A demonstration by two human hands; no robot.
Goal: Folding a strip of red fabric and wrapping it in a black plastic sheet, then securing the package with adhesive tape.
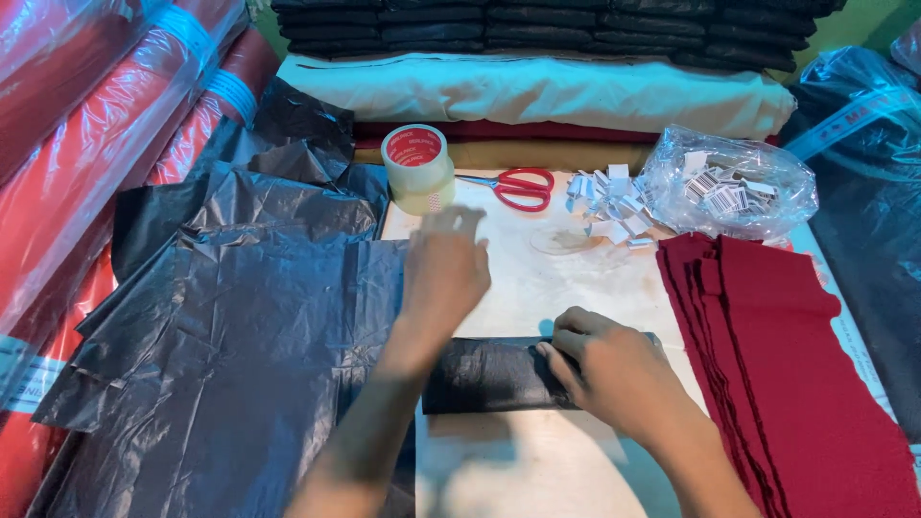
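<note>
My right hand (609,364) presses down on a small packet wrapped in black plastic (489,376) lying on the white table (537,278). My left hand (446,269) hovers blurred above the table, fingers apart and empty, a short way below a roll of clear tape (417,168). Red-handled scissors (518,187) lie just right of the tape.
A pile of black plastic bags (240,326) covers the left side. Folded dark red cloths (796,364) are stacked at the right. Small white tags (609,206) and a clear bag of tags (729,182) sit behind. Fabric rolls (537,91) line the back; red wrapped rolls (86,125) lie left.
</note>
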